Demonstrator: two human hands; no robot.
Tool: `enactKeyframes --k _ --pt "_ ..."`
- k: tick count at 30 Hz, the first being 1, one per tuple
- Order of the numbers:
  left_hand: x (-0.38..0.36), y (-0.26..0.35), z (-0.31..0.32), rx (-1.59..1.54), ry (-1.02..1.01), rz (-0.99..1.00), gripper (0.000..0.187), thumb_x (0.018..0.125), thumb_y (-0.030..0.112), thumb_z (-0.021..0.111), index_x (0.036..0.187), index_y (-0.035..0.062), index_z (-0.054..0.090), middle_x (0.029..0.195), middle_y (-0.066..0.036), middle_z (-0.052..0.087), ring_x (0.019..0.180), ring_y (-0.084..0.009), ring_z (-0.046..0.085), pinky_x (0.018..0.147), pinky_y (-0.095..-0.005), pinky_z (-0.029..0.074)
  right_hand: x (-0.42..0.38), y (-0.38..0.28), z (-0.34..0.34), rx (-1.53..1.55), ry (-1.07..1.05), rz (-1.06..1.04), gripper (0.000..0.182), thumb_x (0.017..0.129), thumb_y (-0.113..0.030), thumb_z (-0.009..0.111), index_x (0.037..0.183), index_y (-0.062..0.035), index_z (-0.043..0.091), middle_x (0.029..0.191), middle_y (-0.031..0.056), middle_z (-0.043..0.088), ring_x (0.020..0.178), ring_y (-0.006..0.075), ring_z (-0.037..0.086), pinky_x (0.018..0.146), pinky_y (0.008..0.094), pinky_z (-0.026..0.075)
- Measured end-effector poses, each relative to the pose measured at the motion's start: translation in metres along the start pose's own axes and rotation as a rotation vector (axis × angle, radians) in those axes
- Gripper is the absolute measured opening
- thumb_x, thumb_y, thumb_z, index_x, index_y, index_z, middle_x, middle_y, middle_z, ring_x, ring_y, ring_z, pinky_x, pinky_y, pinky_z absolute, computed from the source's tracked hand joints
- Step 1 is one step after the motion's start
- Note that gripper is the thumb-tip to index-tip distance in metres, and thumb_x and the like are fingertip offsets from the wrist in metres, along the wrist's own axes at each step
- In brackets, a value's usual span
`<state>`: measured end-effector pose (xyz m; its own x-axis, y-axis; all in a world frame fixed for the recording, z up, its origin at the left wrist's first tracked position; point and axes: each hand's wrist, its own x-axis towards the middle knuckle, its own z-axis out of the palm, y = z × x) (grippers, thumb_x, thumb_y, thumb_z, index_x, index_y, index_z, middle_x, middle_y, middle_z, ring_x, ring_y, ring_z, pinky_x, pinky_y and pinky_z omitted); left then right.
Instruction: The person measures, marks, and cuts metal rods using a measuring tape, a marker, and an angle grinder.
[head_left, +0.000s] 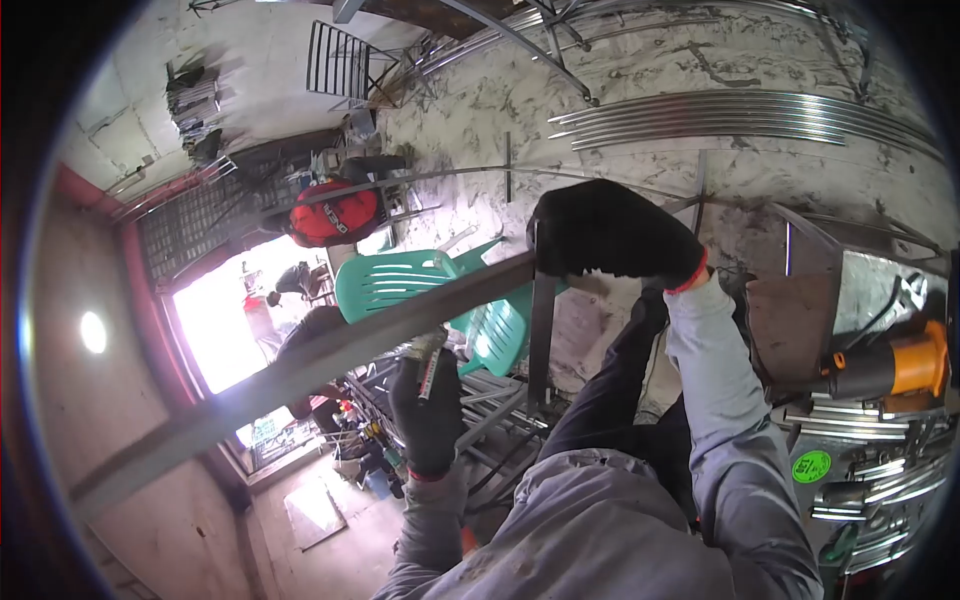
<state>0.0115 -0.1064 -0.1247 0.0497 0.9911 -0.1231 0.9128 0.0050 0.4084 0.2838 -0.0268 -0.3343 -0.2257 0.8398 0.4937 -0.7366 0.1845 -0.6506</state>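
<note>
One long grey metal bar (330, 355) slants across view, upper end inside curled grip of our black-gloved right hand (615, 235); fingertips hidden. Below bar, our black-gloved left hand (428, 425) pinches slim white stick with red print (427, 380), tip hard to make out. Bar hides part of green slatted plastic chair (352, 285); far end blurred.

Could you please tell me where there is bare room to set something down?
Bare floor shows between the pale panel and the left sleeve, and beyond the silver tubes beside the metal leg. It looks crowded around the orange tool and among the metal lengths beside the left hand.
</note>
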Motion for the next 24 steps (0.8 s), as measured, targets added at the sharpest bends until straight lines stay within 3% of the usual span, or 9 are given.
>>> enactKeyframes --k 4,5,6,8,12,14,18,21,24 --pt "-0.004 -0.040 0.021 0.095 -0.078 -0.052 0.027 0.105 0.007 0.068 0.131 0.0001 0.071 0.100 -0.003 0.073 0.078 -0.0059 0.063 0.066 -0.0248 0.050 -0.003 -0.003 0.000 0.369 0.063 0.214 0.020 0.102 -0.011 0.069 0.109 0.0070 0.067 0.096 0.0093 0.073 0.084 0.0158 0.068 0.079 0.0319 0.057" --pt "-0.005 -0.018 0.023 0.014 -0.154 -0.306 0.025 0.105 0.007 0.067 0.129 0.0010 0.072 0.097 -0.002 0.073 0.074 -0.0052 0.062 0.063 -0.0250 0.050 -0.006 0.012 0.003 0.682 0.097 0.175 0.025 0.107 -0.018 0.070 0.113 0.0068 0.070 0.098 0.0105 0.076 0.086 0.0134 0.069 0.078 0.0315 0.058" --pt "-0.007 -0.029 0.029 0.022 -0.155 -0.315 0.025 0.105 0.007 0.067 0.129 0.0010 0.072 0.097 -0.002 0.073 0.074 -0.0052 0.062 0.063 -0.0250 0.050 -0.007 0.014 0.002 0.693 0.098 0.176 0.025 0.107 -0.018 0.070 0.113 0.0068 0.070 0.098 0.0105 0.076 0.086 0.0134 0.069 0.078 0.0315 0.058" --pt "-0.012 -0.060 0.038 0.111 -0.175 -0.047 0.025 0.105 0.006 0.067 0.129 0.0018 0.072 0.095 -0.001 0.072 0.070 -0.0041 0.061 0.061 -0.0250 0.049 -0.009 0.013 -0.001 0.567 0.097 0.199 0.027 0.107 -0.015 0.070 0.118 0.0090 0.068 0.102 0.0132 0.076 0.091 0.0180 0.073 0.083 0.0354 0.060" --pt "-0.018 -0.069 0.046 0.052 -0.200 -0.085 0.026 0.105 0.005 0.068 0.130 0.0011 0.072 0.097 -0.002 0.072 0.075 -0.0046 0.062 0.065 -0.0248 0.051 -0.010 0.009 -0.004 0.436 0.064 0.256 0.027 0.107 -0.013 0.069 0.123 0.0092 0.067 0.109 0.0154 0.076 0.097 0.0225 0.075 0.089 0.0390 0.061" --pt "-0.016 -0.062 0.048 0.036 -0.219 -0.118 0.027 0.105 0.006 0.068 0.131 0.0009 0.072 0.100 -0.003 0.073 0.079 -0.0060 0.064 0.070 -0.0258 0.052 -0.012 0.014 0.006 0.680 0.232 0.268 0.020 0.102 -0.010 0.073 0.112 0.0067 0.069 0.095 0.0085 0.073 0.083 0.0126 0.068 0.076 0.0311 0.058" --pt "-0.012 -0.064 0.045 0.129 -0.242 -0.081 0.027 0.104 0.006 0.070 0.130 0.0005 0.073 0.104 -0.007 0.075 0.086 -0.0093 0.068 0.075 -0.0291 0.055 -0.011 0.014 0.003 0.470 0.179 0.234 0.020 0.101 -0.011 0.074 0.111 0.0059 0.070 0.093 0.0072 0.074 0.081 0.0109 0.069 0.073 0.0291 0.058" --pt "0.003 -0.046 0.037 0.038 -0.163 -0.153 0.026 0.104 0.008 0.071 0.129 0.0009 0.073 0.105 -0.009 0.076 0.088 -0.0106 0.069 0.076 -0.0292 0.055 -0.012 0.014 0.004 0.543 0.245 0.331 0.019 0.101 -0.011 0.074 0.111 0.0054 0.071 0.092 0.0066 0.074 0.081 0.0097 0.070 0.071 0.0280 0.057" --pt "0.003 -0.061 0.025 0.070 -0.175 -0.082 0.025 0.104 0.010 0.072 0.128 0.0019 0.074 0.107 -0.009 0.077 0.090 -0.0113 0.071 0.078 -0.0294 0.056 -0.010 0.013 0.002 0.486 0.210 0.324 0.019 0.101 -0.011 0.074 0.110 0.0054 0.071 0.091 0.0065 0.074 0.079 0.0101 0.070 0.072 0.0284 0.057"
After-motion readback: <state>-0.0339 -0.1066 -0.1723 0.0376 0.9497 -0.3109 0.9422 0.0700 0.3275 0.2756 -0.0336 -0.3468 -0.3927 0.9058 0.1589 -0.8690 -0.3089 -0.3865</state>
